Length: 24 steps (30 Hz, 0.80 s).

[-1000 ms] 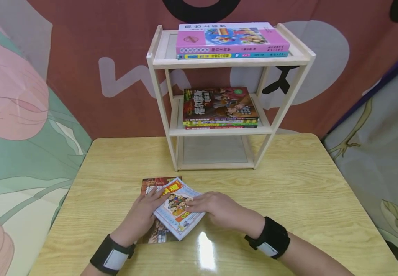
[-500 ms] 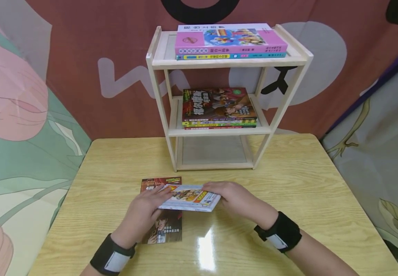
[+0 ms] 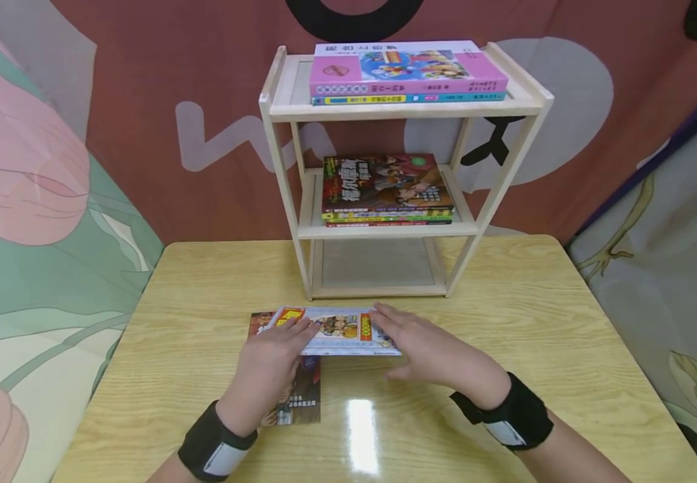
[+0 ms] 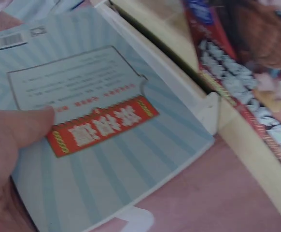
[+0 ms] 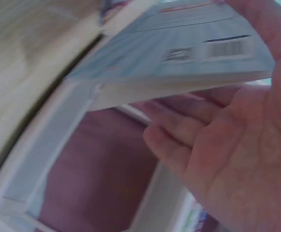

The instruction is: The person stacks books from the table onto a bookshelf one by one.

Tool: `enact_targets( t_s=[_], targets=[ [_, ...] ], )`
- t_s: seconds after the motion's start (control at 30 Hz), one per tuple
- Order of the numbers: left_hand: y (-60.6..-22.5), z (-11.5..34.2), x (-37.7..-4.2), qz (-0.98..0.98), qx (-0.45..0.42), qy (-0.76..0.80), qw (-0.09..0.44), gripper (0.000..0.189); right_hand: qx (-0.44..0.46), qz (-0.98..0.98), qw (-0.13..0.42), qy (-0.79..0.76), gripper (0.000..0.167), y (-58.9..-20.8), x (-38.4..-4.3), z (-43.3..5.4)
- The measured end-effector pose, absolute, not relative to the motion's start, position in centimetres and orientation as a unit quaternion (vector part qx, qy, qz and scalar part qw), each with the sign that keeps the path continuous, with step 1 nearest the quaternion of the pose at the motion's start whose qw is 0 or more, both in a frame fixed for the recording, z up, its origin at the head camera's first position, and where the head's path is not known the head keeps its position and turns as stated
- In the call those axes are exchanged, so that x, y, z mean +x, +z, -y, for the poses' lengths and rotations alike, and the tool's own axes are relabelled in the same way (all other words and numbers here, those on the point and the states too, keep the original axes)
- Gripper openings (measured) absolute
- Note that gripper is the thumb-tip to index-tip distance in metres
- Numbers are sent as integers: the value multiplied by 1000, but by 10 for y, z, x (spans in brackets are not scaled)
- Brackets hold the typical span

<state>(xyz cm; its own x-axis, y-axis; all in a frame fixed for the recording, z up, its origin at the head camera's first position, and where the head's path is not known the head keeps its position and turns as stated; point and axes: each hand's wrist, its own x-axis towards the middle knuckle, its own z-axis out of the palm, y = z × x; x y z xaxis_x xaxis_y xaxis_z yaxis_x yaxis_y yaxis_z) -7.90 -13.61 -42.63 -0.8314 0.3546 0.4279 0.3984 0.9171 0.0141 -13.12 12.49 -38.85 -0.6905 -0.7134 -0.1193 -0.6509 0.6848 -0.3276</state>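
A light-blue paperback book with a cartoon cover is tilted above the table, front cover up. My left hand grips its left end, fingers on the front. In the left wrist view that hand's thumb presses the striped back cover. At the right end, fingertips of my right hand lie on the front cover. Its thumb is spread apart below the book's lower edge. The right wrist view shows long, loosely extended fingers under the book. Beneath, a dark red-brown book lies partly covered on the table.
A pale wooden three-tier shelf stands behind the hands. Its top tier carries a pink book on a blue one. On the middle tier lies a stack of books. The wooden table extends to both sides.
The blue book has turned from a diagonal slant to lying crosswise and shifted right, off much of the dark book. My right hand has moved right, and its thumb now spreads away.
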Motion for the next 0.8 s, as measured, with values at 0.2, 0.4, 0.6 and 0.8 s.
enact_targets(
  t_s=[0.2,0.4,0.6,0.8],
  targets=[
    [-418,114,-83,953,-198,-40,224,43,-373,-924,43,-75,78,-381,-119,-107],
    [-419,103,-86,944,-204,-50,256,38,-334,-941,38,-42,53,-385,-119,-102],
    [-416,102,-89,934,-229,-72,266,43,-335,-941,-5,-35,49,-381,-122,-110],
    [-401,100,-96,936,-243,-77,241,42,-343,-938,-38,-16,44,-366,-127,-117]
  ],
)
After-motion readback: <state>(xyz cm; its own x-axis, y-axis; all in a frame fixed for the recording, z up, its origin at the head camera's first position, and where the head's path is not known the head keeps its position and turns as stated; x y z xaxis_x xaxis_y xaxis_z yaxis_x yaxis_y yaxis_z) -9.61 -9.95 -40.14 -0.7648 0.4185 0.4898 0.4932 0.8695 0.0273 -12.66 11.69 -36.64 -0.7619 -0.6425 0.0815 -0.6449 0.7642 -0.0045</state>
